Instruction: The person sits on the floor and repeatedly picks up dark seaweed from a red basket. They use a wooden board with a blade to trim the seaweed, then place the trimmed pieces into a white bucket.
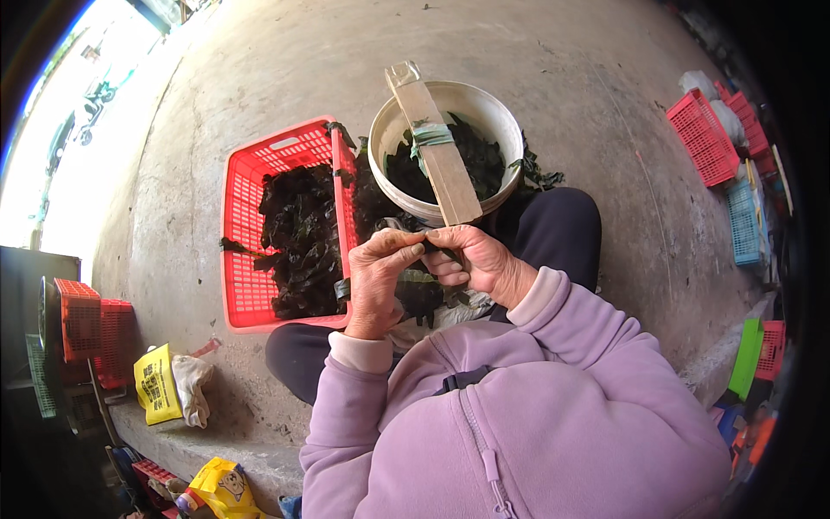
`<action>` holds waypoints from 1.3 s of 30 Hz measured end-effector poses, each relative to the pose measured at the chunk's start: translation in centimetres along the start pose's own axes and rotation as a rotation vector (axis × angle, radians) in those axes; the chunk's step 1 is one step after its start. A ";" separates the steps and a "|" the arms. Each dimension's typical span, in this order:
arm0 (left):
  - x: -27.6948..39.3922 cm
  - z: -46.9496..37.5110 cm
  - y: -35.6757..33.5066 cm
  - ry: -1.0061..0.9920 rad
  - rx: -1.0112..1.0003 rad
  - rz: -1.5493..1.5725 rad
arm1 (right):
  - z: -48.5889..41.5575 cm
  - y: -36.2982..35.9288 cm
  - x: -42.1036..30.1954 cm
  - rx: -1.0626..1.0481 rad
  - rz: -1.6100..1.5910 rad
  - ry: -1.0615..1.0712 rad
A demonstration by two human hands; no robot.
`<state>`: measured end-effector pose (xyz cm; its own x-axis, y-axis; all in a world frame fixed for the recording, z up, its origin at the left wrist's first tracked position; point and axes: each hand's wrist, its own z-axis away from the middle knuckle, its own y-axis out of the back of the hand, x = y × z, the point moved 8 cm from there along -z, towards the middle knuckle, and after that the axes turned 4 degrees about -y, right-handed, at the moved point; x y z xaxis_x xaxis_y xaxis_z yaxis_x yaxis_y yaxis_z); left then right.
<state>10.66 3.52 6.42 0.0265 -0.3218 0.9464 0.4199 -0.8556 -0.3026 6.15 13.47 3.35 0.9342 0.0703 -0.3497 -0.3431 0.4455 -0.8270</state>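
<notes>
My left hand (381, 276) and my right hand (476, 261) meet fingertip to fingertip above my lap. Between them they pinch a dark green strip of seaweed (449, 254), mostly covered by my fingers. More seaweed (418, 295) lies beneath the hands over pale cloth. To the left, a red plastic basket (228, 276) holds a heap of dark wet seaweed (305, 237). Just beyond my hands stands a white plastic bucket (386, 180), also with seaweed (483, 156) inside. A wooden board (447, 178), bound with greenish tape, rests across its rim.
Seaweed (535, 165) hangs outside the bucket's right side. My bent legs flank the work. A yellow packet (157, 386) and a white cloth bag (192, 392) lie left on the concrete floor (603, 130). Red crates (703, 136) and a blue basket (746, 220) stand far right.
</notes>
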 end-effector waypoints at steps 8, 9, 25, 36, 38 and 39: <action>4.4 1.4 -3.1 -0.736 0.098 -0.828 | 0.7 0.0 -1.7 0.019 0.050 0.084; 2.7 0.5 -1.9 -0.475 0.064 -0.433 | 0.8 -0.1 -1.9 -0.030 0.054 0.080; 1.8 0.8 -1.7 -0.436 0.119 -0.776 | 1.2 0.7 -2.5 0.125 0.340 0.161; 1.9 -1.1 3.0 -0.071 0.205 0.294 | 3.1 -1.5 -8.6 0.270 1.051 0.442; 2.3 -2.2 3.0 -0.081 0.181 0.502 | 3.6 -1.3 -10.3 0.296 1.056 0.392; 2.8 -3.0 2.7 -0.111 0.133 0.548 | 3.3 -1.0 -10.8 0.283 0.977 0.295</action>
<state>9.17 -0.88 7.95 0.3644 -0.6533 0.6636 0.4280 -0.5154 -0.7424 -3.27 15.17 9.43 0.1911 0.3080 -0.9320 -0.8621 0.5066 -0.0094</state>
